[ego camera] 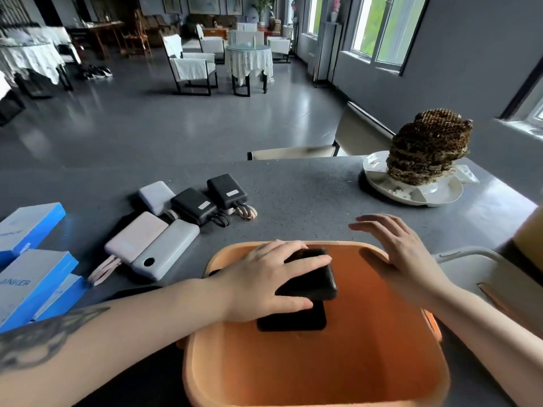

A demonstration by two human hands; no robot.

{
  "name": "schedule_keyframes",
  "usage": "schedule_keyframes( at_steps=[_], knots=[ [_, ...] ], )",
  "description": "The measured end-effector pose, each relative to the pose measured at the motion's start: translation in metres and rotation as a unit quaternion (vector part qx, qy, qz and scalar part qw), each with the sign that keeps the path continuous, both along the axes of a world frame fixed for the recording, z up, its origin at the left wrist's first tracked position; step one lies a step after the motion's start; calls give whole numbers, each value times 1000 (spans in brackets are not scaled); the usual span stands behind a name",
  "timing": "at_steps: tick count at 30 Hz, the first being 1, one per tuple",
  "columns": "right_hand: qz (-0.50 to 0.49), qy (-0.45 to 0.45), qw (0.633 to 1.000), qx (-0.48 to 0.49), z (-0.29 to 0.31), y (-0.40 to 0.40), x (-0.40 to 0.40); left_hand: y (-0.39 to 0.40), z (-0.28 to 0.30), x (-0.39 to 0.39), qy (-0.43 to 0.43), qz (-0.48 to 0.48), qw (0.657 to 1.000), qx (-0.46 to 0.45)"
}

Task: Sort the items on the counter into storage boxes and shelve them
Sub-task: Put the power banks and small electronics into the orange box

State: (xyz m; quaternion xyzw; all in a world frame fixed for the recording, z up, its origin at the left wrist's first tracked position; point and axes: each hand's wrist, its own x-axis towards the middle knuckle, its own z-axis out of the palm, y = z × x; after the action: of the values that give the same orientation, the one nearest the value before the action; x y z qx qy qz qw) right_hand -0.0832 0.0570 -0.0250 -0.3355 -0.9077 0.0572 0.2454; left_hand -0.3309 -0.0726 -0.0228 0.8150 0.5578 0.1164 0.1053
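The left hand [266, 282] is gripping a black power bank [311, 274], fingers curled over it, lowering it into the orange storage box [382, 362] above another black one [293, 318] lying inside. The right hand [402, 254] is hovering flat-fingered over the box's far rim, holding nothing. Five power banks [176, 224] are waiting far left on the table [308, 195]; releasing, then reaching left, looks like the next move.

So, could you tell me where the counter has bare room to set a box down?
Bare counter lies between the black power banks and the plate, behind the orange bin. The left is crowded with power banks and blue boxes.
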Motion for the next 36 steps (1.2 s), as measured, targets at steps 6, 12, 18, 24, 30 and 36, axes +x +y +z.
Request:
schedule_keyframes(
  at_steps=[6,12,18,24,30,36],
  knots=[
    [-86,-42,986,-134,-22,3,-5,29,-34,22,79,-35,993,-86],
    [-80,-53,987,-128,-23,0,-5,30,-59,18,121,-34,986,-112],
    [-73,-60,986,-135,-24,1,-6,28,-66,24,129,-20,989,-73],
    [-75,-58,986,-140,-25,0,-6,41,-69,33,151,-84,984,-33],
    [-76,-66,983,-150,-26,1,-5,53,-64,44,144,-140,979,-31],
    [-71,-84,984,-138,-24,0,-7,48,-61,31,161,-119,978,-59]
  ],
)
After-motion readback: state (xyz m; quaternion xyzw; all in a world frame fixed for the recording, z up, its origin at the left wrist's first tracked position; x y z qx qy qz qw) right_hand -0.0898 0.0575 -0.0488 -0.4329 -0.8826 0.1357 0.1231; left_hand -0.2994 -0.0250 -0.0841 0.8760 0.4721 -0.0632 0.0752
